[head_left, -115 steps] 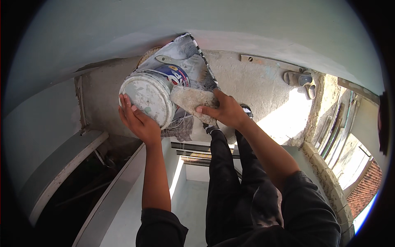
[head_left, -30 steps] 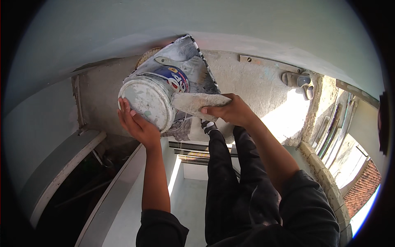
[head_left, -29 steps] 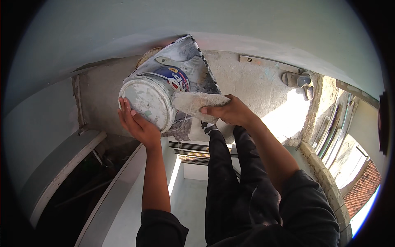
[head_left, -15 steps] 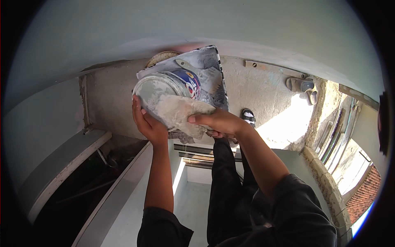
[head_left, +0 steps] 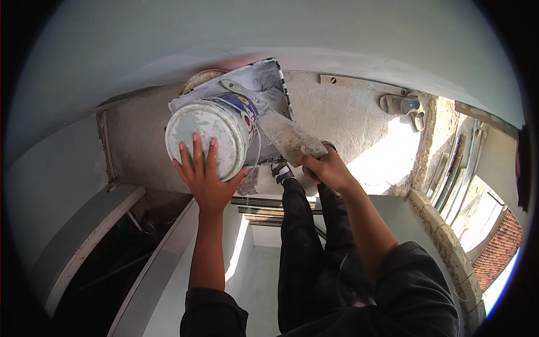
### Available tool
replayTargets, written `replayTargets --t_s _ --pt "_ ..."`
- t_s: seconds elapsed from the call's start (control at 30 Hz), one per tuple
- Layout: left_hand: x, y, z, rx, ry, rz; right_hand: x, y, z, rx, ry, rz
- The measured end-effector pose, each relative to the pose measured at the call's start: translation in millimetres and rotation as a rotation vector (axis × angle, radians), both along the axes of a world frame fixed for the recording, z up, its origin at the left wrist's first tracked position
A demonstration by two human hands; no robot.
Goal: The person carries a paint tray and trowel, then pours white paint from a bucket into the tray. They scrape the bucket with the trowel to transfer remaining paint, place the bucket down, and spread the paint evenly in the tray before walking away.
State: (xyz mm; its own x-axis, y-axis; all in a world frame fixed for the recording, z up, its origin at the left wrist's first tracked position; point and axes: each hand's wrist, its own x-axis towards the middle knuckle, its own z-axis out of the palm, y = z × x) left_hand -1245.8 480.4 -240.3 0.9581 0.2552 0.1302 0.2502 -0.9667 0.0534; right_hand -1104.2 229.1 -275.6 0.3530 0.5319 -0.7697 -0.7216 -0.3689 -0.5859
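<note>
My left hand (head_left: 205, 174) lies with spread fingers against the pale, smeared round end of a paint bucket (head_left: 182, 121). The bucket has a blue printed side and a thin wire handle. Its round end faces up toward me. My right hand (head_left: 325, 168) grips the near end of a flat, plaster-crusted scraper (head_left: 289, 137), which reaches up and left beside the bucket. Behind the bucket, a paint-smeared rectangular tray (head_left: 266, 73) stands on the floor. A paintbrush (head_left: 234, 86) lies in it, with the scraper and bucket covering part of the tray.
A wall (head_left: 281, 28) rises behind the tray. A long straight bar (head_left: 359, 83) and a pair of sandals (head_left: 403, 105) lie to the right on the concrete floor (head_left: 331, 112). At the left, a grey ledge (head_left: 84, 236) borders a dark opening.
The scraper has moved from across the bucket's round end to its right side, in my right hand. My left hand has shifted from the bucket's edge to flat on that end.
</note>
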Motion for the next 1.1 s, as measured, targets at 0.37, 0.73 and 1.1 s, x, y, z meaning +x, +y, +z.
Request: replayTargets --t_s 0.37,0.73,1.1 --pt "18 5 -2 -0.03 -0.161 0.106 27 -23 15 -0.119 -0.283 -0.056" --pt "40 60 22 -0.492 -0.425 0.426 8 -12 23 -0.115 -0.36 -0.131" --pt "31 93 22 -0.643 -0.397 0.423 -2 15 31 0.038 -0.509 0.062"
